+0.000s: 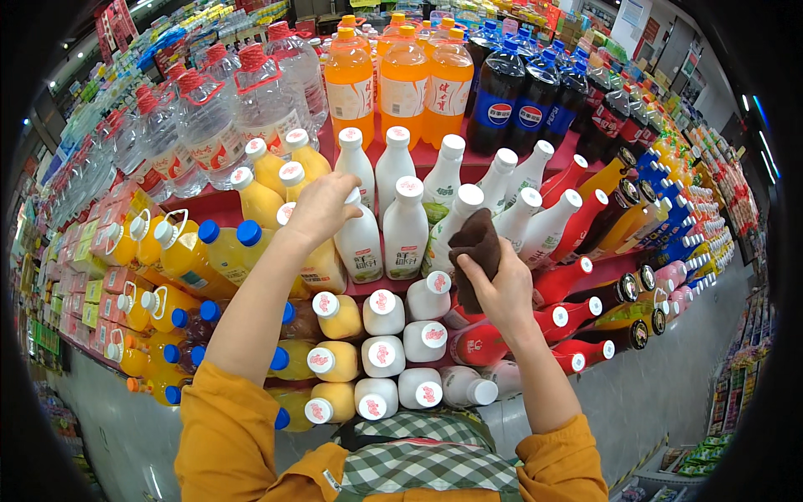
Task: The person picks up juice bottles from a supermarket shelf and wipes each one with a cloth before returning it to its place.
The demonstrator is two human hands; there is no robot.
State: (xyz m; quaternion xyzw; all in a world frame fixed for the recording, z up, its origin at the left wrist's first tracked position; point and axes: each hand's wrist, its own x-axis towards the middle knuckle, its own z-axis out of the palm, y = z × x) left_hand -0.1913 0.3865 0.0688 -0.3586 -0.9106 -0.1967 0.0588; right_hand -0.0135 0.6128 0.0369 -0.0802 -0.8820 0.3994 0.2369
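My left hand [326,206] has its thumb and fingers around the cap of a white plastic bottle [359,241], which stands upright in the middle tier. Part of that cap is hidden by the fingers. A folded dark brown cloth [475,263] is gripped in my right hand [502,292], in front of white bottles with green print [444,233]. Another white bottle [404,235] stands between the two hands. Left of my left hand are yellow bottles with white caps [260,197]. Red bottles [480,344] lie below and right of the cloth.
Large water bottles [207,122], orange soda bottles [401,81] and Pepsi bottles [499,94] line the back tier. Lower rows of white-capped bottles [382,354] come close to my checked apron [433,467]. Juice bottles with handles [188,248] crowd the left. Grey floor [633,389] surrounds the display.
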